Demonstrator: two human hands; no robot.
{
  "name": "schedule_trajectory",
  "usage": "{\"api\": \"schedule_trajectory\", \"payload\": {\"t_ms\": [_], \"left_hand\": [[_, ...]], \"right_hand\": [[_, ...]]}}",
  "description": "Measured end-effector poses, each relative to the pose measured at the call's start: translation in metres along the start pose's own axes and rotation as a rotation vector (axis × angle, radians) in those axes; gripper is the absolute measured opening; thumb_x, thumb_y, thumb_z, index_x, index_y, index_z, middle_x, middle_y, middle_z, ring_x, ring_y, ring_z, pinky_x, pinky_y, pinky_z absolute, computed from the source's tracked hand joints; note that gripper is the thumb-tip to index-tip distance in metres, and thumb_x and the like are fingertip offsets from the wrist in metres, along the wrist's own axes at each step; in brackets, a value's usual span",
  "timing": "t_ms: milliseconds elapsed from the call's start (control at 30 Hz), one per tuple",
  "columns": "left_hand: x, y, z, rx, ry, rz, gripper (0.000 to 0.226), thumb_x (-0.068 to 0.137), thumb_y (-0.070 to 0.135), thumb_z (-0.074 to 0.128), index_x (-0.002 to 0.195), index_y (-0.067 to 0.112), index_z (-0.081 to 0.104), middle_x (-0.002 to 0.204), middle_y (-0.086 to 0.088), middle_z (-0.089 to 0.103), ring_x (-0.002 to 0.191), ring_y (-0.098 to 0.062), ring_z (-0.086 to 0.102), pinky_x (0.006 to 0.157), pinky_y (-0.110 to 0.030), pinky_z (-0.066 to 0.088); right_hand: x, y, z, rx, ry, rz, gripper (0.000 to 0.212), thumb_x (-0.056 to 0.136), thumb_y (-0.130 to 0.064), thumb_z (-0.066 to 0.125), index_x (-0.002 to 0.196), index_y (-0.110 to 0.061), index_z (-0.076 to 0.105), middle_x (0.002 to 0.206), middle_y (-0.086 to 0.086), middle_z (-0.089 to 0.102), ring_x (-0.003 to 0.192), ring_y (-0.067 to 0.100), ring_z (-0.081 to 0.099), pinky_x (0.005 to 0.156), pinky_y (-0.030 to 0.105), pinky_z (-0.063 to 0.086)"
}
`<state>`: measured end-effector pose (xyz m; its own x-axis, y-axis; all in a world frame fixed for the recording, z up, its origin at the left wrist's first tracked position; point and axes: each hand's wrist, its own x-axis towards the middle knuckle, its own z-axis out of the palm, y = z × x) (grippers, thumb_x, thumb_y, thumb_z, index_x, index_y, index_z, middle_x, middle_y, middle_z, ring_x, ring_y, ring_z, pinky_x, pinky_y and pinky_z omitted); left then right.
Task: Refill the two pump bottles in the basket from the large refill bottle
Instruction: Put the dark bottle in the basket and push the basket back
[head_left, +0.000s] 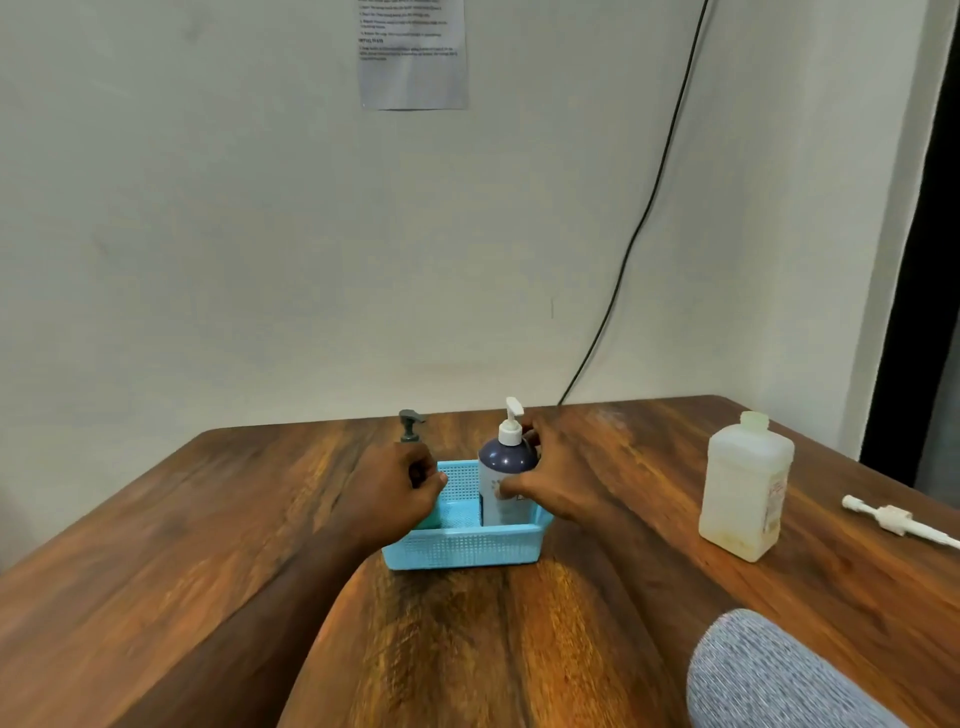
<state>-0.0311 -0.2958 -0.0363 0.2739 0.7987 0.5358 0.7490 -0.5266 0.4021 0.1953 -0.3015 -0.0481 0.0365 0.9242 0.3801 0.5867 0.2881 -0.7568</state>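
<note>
Together, both hands reach into the blue basket mid-tabletop: left hand wraps the grey-pump bottle, right hand cups the navy white-pump bottle, likely to lift them out. The uncapped refill bottle waits near the right edge.

Evenly, softly lit indoors; warm glare on the glossy table. Faint shadows only. Slightly soft throughout, blurred forearms, unreadable wall paper, wide-angle bending at edges.
</note>
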Motion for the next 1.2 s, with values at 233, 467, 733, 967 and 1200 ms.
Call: {"api": "schedule_trajectory", "payload": {"t_ms": [233,467,733,967,1200], "left_hand": [[0.004,0.011,0.002,0.032,-0.032,0.006,0.011,0.089,0.034,0.069,0.083,0.025,0.067,0.081,0.011,0.07,0.072,-0.006,0.063,0.063,-0.03,0.057],[0.003,0.056,0.001,0.029,0.028,0.108,0.017,0.09,0.029,0.066,0.077,0.019,0.069,0.064,0.009,0.062,0.056,-0.005,0.054,0.055,-0.011,0.043],[0.009,0.123,0.054,-0.158,-0.042,0.232,0.018,0.085,0.031,0.072,0.071,0.029,0.062,0.065,0.013,0.062,0.063,-0.005,0.061,0.057,-0.018,0.045],[0.002,0.197,0.118,-0.209,-0.148,0.348,0.015,0.086,0.036,0.071,0.075,0.028,0.062,0.067,0.012,0.059,0.064,-0.006,0.059,0.061,-0.023,0.053],[0.0,0.26,0.17,-0.283,-0.257,0.342,0.014,0.088,0.033,0.071,0.077,0.032,0.062,0.079,0.019,0.063,0.077,-0.004,0.064,0.062,-0.01,0.048]], "right_hand": [[0.003,0.011,-0.004,0.064,-0.09,0.072,0.076,0.063,-0.022,0.093,0.128,-0.027,0.053,0.123,-0.008,0.063,0.111,0.014,0.061,0.087,0.025,0.053],[-0.009,0.02,-0.011,0.083,0.008,0.06,0.073,0.069,-0.02,0.09,0.132,-0.027,0.053,0.132,-0.008,0.059,0.121,0.013,0.056,0.1,0.032,0.051],[-0.067,0.031,-0.07,-0.074,0.353,-0.036,0.008,0.087,-0.027,0.073,0.093,-0.03,0.069,0.089,-0.014,0.067,0.082,0.001,0.063,0.072,0.016,0.054],[-0.122,0.072,-0.148,-0.17,0.484,0.084,0.016,0.082,-0.017,0.077,0.082,-0.03,0.067,0.087,-0.014,0.068,0.083,0.004,0.063,0.077,0.017,0.053],[-0.159,0.127,-0.227,-0.33,0.552,0.351,0.015,0.088,-0.039,0.067,0.098,-0.027,0.065,0.093,-0.009,0.063,0.085,0.008,0.06,0.077,0.027,0.056]]}}
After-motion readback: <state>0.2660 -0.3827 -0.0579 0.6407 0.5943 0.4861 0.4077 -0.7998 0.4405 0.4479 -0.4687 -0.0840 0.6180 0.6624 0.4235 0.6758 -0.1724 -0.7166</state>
